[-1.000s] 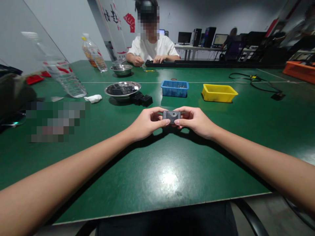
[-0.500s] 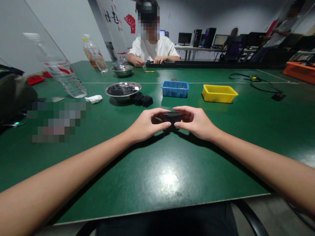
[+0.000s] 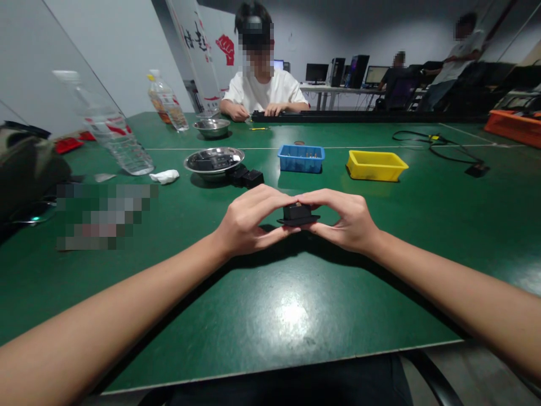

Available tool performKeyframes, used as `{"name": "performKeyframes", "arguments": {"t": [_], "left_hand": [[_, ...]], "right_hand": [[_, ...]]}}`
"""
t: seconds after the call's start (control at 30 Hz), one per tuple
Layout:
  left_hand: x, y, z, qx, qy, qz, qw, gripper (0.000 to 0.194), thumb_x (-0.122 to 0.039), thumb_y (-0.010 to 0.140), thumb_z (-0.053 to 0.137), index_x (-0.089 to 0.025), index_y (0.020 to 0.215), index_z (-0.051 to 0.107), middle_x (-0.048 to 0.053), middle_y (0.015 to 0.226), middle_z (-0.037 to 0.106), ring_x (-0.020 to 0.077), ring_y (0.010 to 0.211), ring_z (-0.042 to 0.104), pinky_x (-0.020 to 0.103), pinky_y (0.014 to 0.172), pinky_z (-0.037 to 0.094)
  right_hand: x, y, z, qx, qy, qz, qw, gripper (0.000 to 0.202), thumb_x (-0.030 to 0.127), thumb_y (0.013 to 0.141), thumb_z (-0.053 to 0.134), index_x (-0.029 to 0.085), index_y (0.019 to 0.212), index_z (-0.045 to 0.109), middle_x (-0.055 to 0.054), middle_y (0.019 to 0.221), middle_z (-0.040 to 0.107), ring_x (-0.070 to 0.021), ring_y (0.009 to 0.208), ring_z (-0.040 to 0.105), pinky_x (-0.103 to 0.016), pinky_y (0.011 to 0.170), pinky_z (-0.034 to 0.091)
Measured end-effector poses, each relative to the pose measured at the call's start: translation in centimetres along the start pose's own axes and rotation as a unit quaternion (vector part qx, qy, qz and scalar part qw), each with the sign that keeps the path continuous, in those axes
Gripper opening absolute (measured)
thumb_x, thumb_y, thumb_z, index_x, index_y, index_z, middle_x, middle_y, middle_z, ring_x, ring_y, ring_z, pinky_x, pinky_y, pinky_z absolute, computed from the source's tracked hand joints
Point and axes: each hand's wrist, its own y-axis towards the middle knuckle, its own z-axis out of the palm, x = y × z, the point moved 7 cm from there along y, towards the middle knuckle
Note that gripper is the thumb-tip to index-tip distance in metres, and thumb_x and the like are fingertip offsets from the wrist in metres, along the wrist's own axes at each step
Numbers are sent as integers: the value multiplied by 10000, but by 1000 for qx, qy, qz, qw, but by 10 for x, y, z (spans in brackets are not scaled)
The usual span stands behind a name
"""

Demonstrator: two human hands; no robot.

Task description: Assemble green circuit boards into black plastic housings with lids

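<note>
A small black part (image 3: 297, 212) with a wide flat rim at its lower side is held just above the green table (image 3: 270, 299). My left hand (image 3: 249, 220) grips it from the left, fingers on top and thumb below. From the right, my right hand (image 3: 344, 221) grips the same part in a like way, and the fingertips of both hands nearly meet. Beyond my left hand, black blocks (image 3: 252, 179) lie beside a metal bowl (image 3: 196, 169) that holds more black parts.
Behind my hands are a blue bin (image 3: 301, 163) with small metal pieces and a yellow bin (image 3: 376, 167). Bottles (image 3: 112, 132) and a white tissue (image 3: 164, 177) are at the left. A cable (image 3: 454, 148) lies at the right. Across the table sits a person (image 3: 264, 90).
The black part has turned, so its wide rim is now low instead of at the top. My fingers have shifted over its top and the thumbs under it. The view has tilted slightly up.
</note>
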Motion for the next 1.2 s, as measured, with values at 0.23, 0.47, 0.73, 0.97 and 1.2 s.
{"name": "performKeyframes", "arguments": {"t": [0.23, 0.47, 0.73, 0.97, 1.2], "left_hand": [[-9, 2, -4, -3, 72, 45, 996, 317, -307, 879, 707, -160, 1156, 659, 92, 934, 760, 196, 823, 703, 322, 768, 557], [-7, 0, -4, -10, 103, 47, 994, 332, -295, 895, 689, -175, 1203, 653, 89, 967, 766, 207, 879, 719, 326, 780, 558], [-5, 0, -4, 4, 77, 41, 996, 398, -387, 872, 736, -175, 1196, 642, 114, 1050, 757, 238, 966, 714, 368, 840, 571], [-10, 0, -5, -21, 67, 56, 996, 357, -320, 860, 751, -166, 1164, 645, 106, 999, 752, 219, 896, 705, 344, 781, 564], [-7, 0, -3, -11, 92, 42, 995, 331, -370, 878, 736, -170, 1131, 662, 100, 973, 762, 217, 877, 715, 344, 772, 565]], "right_hand": [[4, -4, 0, -2, -28, -32, 999, 296, 256, 891, 710, 199, 1181, 705, -83, 1158, 781, -217, 1058, 751, -358, 939, 616], [8, -1, -1, 6, -42, -57, 997, 352, 222, 903, 679, 192, 1254, 671, -97, 1200, 765, -218, 1113, 731, -375, 984, 603], [7, -3, 2, 27, -37, -60, 997, 370, 307, 927, 688, 192, 1278, 666, -112, 1185, 766, -237, 1110, 732, -385, 1005, 594], [9, -4, 2, 22, -60, -77, 995, 344, 268, 946, 658, 160, 1273, 663, -128, 1190, 764, -225, 1122, 730, -369, 995, 604], [6, -4, 4, 27, -60, -56, 996, 346, 269, 947, 651, 182, 1281, 669, -117, 1205, 760, -232, 1126, 729, -390, 1013, 599]]}}
